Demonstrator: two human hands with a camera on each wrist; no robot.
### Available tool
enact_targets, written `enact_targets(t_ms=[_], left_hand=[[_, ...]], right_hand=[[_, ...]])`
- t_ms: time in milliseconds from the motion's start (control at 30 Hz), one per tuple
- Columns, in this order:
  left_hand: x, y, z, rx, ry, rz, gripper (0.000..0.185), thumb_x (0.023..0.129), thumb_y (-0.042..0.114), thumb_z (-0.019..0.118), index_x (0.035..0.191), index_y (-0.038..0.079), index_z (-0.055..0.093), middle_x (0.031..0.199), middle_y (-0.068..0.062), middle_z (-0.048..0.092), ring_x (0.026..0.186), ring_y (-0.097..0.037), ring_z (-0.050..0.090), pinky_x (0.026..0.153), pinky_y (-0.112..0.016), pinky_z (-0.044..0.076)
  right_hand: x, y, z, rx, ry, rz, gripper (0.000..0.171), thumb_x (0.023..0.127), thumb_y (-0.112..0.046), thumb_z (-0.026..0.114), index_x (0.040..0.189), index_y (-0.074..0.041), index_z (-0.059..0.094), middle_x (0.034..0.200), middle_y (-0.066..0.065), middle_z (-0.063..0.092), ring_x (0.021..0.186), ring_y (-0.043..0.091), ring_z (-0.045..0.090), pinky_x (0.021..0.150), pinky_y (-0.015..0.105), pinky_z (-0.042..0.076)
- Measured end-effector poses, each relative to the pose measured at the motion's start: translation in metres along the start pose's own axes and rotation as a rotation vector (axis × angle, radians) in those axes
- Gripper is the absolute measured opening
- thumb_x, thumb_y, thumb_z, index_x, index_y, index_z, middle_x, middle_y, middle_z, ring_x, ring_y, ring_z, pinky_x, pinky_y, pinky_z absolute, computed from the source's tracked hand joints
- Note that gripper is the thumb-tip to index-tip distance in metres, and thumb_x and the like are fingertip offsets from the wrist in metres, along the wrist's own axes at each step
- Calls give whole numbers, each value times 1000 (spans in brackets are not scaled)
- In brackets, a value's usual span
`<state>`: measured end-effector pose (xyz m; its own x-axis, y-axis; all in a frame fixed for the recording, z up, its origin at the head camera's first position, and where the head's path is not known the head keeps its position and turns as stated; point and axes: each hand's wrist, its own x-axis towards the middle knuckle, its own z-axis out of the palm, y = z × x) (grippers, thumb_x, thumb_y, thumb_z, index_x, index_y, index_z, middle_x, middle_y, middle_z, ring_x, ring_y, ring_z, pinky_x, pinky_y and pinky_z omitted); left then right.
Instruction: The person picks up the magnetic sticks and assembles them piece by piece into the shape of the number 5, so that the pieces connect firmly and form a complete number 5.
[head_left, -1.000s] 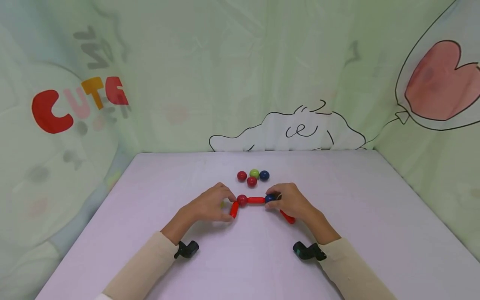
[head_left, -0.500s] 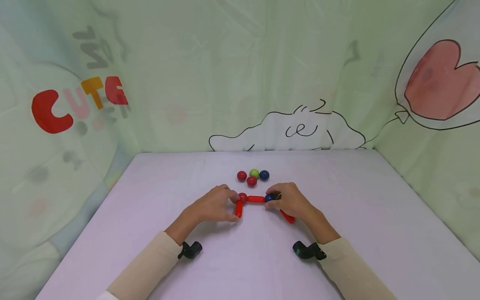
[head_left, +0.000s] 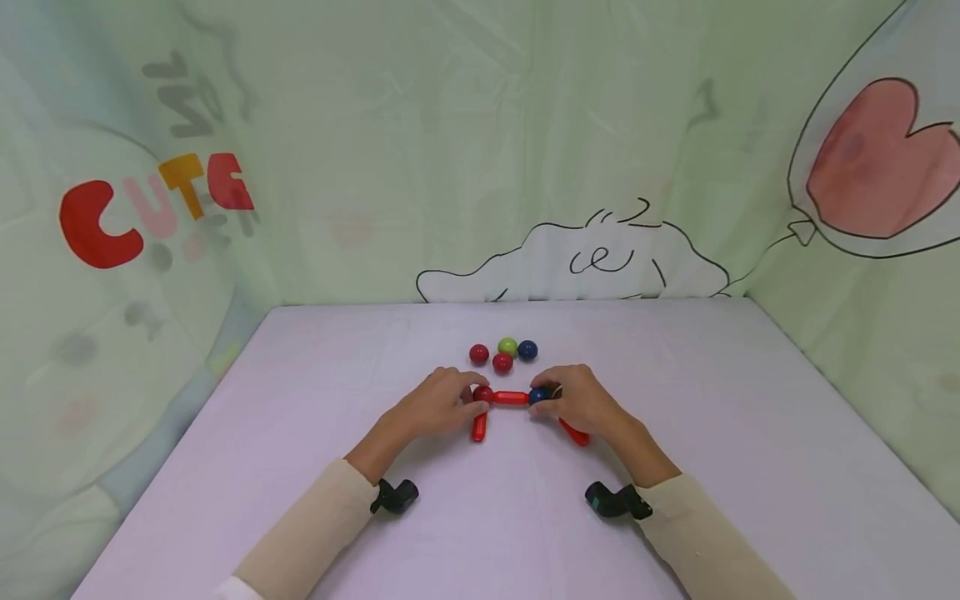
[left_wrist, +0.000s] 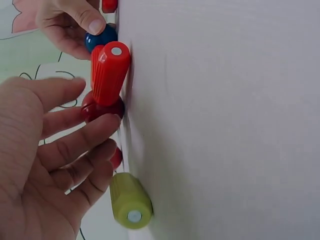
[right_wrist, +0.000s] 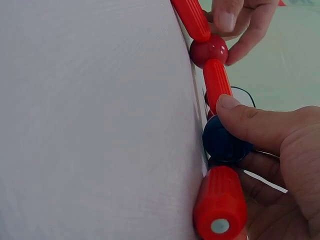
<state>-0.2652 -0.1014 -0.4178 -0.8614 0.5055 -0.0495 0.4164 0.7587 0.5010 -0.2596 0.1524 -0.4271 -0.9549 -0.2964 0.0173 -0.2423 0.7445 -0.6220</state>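
A chain lies on the table: a red ball, a red magnetic rod and a blue ball in a row. From the red ball a second red rod points toward me. A third red rod slants away from the blue ball toward the front right. My left hand holds the red ball between thumb and fingers. With thumb and fingers, my right hand pinches the blue ball. A lime-green rod appears below the left fingers in the left wrist view; in the head view that hand hides it.
Behind the chain sit loose balls: two red, one of them a red ball at the front, a green ball and a dark blue ball. The table has a pale cover, with a printed curtain along its back and sides.
My left hand has moved right, from the left red rod onto the red ball. That rod has swung from a slant to point nearly straight toward me. The right hand stays on the blue ball.
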Motion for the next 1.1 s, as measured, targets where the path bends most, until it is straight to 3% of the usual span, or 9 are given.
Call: enact_targets(t_ms=[267, 567, 733, 933, 1100], left_hand=[[-1, -5, 6, -37, 74, -23, 29, 97, 26, 70, 123, 15, 70, 78, 3, 60, 74, -16, 57, 62, -27, 49], [-11, -13, 1, -119, 113, -73, 24, 95, 22, 73, 118, 14, 73, 99, 2, 63, 94, -18, 57, 76, -29, 54], [-9, -11, 3, -145, 100, -61, 28, 96, 21, 71, 122, 10, 71, 99, 1, 67, 91, -18, 60, 78, -29, 55], [1, -6, 5, -170, 91, -56, 27, 96, 20, 70, 121, 11, 72, 100, 1, 67, 88, -18, 60, 73, -27, 54], [8, 3, 6, -200, 96, -32, 26, 97, 18, 69, 121, 9, 72, 103, -3, 68, 85, -20, 61, 71, -28, 54]], right_hand=[[0, -3, 10, 22, -17, 2, 43, 84, -21, 84, 124, -10, 72, 117, 7, 69, 104, 24, 59, 92, 42, 56], [9, -17, 17, 0, -46, -5, 43, 85, -22, 84, 125, -11, 71, 121, 7, 68, 106, 23, 59, 91, 41, 57], [13, -19, 7, -34, -81, -2, 40, 88, -25, 81, 123, -10, 71, 116, 6, 68, 105, 23, 59, 88, 40, 57], [20, -29, -13, -105, -70, -73, 38, 93, -27, 75, 126, -8, 70, 115, 7, 68, 110, 26, 60, 88, 38, 58], [28, -37, -24, -181, -68, -115, 37, 95, -21, 73, 129, -7, 69, 111, 8, 69, 104, 25, 61, 85, 35, 58]])
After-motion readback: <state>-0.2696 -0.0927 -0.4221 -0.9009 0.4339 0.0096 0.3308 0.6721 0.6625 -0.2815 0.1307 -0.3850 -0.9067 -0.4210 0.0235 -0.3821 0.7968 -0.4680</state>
